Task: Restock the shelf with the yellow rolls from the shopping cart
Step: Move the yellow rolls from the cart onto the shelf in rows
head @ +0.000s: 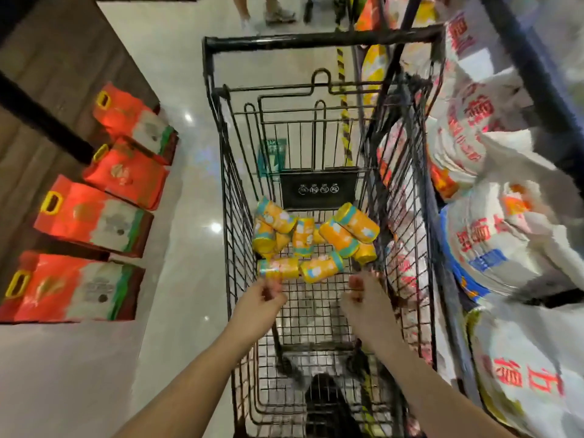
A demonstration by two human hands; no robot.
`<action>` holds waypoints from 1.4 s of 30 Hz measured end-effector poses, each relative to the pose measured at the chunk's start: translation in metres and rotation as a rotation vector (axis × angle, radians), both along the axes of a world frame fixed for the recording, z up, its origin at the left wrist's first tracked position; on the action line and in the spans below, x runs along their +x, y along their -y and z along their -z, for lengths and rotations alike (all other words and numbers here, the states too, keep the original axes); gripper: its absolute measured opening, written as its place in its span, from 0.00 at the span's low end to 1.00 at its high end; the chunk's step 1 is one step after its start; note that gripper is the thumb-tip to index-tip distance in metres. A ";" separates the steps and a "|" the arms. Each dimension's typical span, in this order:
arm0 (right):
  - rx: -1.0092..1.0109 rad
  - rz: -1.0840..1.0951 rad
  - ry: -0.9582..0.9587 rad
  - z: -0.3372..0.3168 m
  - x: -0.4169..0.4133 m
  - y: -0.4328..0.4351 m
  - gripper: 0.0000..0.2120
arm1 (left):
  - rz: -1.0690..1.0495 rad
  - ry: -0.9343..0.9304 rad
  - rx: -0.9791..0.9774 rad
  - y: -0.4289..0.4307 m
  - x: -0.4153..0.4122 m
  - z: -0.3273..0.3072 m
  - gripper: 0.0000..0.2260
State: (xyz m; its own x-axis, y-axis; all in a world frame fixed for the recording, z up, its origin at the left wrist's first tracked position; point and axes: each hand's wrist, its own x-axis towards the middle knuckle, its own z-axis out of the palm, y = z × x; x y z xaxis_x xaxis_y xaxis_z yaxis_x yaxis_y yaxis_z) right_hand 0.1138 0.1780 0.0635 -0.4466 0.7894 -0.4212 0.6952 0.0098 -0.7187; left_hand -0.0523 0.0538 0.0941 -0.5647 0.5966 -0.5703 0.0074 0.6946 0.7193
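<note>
Both arms reach forward — left hand [264, 300] and right hand [363, 300] loosely curled.

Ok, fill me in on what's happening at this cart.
A person reaches both bare hands down into a black wire shopping cart, toward a heap of yellow rolls at its far end. The left hand is right at the nearest roll, though blur hides whether it touches. The right hand hangs loosely curled, holding nothing. No roll is lifted yet. White sacks are stacked on the right; red boxes sit on the left.
</note>
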 end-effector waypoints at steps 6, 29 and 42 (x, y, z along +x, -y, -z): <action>-0.051 -0.176 0.172 0.074 -0.028 -0.055 0.19 | -0.283 0.189 -0.143 -0.044 -0.014 0.080 0.03; 0.406 -0.977 0.524 0.253 -0.097 -0.113 0.38 | 0.631 -0.558 -0.625 -0.116 -0.067 0.271 0.35; 0.480 -0.975 0.509 0.260 -0.083 -0.109 0.27 | 0.746 -0.740 -0.650 -0.111 -0.071 0.291 0.30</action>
State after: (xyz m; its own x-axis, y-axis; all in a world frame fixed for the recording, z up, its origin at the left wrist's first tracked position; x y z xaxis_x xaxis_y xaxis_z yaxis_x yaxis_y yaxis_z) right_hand 0.0309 0.2868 -0.1963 -0.8112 0.3365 -0.4782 0.4496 0.8818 -0.1422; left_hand -0.1231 0.1653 -0.1969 -0.5205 0.6361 -0.5697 0.8133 0.5726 -0.1037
